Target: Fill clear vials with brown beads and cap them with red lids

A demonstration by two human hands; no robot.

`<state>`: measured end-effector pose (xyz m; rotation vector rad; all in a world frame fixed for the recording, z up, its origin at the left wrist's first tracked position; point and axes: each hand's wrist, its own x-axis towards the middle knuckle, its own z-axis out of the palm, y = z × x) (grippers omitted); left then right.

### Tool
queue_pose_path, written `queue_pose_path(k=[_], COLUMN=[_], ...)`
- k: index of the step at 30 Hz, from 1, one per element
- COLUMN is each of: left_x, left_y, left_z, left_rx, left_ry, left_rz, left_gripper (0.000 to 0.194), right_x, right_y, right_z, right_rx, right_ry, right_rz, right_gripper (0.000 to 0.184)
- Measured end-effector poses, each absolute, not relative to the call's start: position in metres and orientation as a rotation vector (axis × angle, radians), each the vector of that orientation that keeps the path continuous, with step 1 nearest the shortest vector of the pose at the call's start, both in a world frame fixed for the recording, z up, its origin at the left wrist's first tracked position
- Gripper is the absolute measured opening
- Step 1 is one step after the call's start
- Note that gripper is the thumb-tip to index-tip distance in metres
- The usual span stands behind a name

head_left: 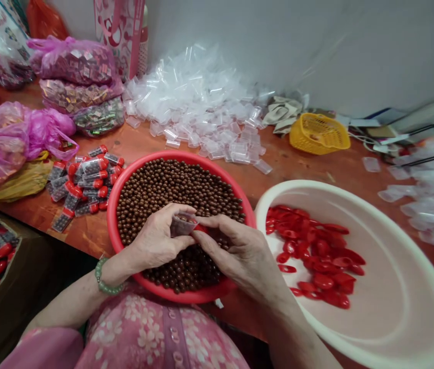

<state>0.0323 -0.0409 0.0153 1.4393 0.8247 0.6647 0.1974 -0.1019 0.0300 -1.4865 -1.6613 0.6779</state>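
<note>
Between the fingers and thumb of my left hand (153,240) is a small clear plastic container (182,224) with some brown balls inside. My right hand (242,251) pinches a red cap (201,228) at the container's right end; the fingers partly cover it, and I cannot tell how far it is seated. Both hands are over a red basin (114,225) filled with shiny brown balls (171,184). To the right, an oval white tub (405,230) holds many loose red caps (320,256).
Capped containers (90,179) lie left of the basin, with more in a cardboard box (13,271). Clear empty containers (201,107) are heaped behind, and others (432,205) lie at right. A yellow basket (317,134) and pink bags (74,61) stand at the back.
</note>
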Motion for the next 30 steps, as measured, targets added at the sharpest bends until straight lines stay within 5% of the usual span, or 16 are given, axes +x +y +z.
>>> queue_pose_path(k=[7, 22, 30], left_x=[0.034, 0.032, 0.029], left_y=[-0.04, -0.037, -0.035], left_z=[0.016, 0.015, 0.013], left_rx=[1.12, 1.136, 1.155], left_ry=[0.715, 0.593, 0.554], left_rz=[0.584, 0.557, 0.475], left_gripper=[0.027, 0.019, 0.009], right_x=[0.203, 0.195, 0.201], right_y=[-0.089, -0.079, -0.079], right_z=[0.023, 0.021, 0.023], right_rx=[-1.362, -1.225, -1.265], right_ry=[-1.103, -1.586, -1.73], right_rz=[0.723, 0.635, 0.652], right_gripper=[0.015, 0.026, 0.015])
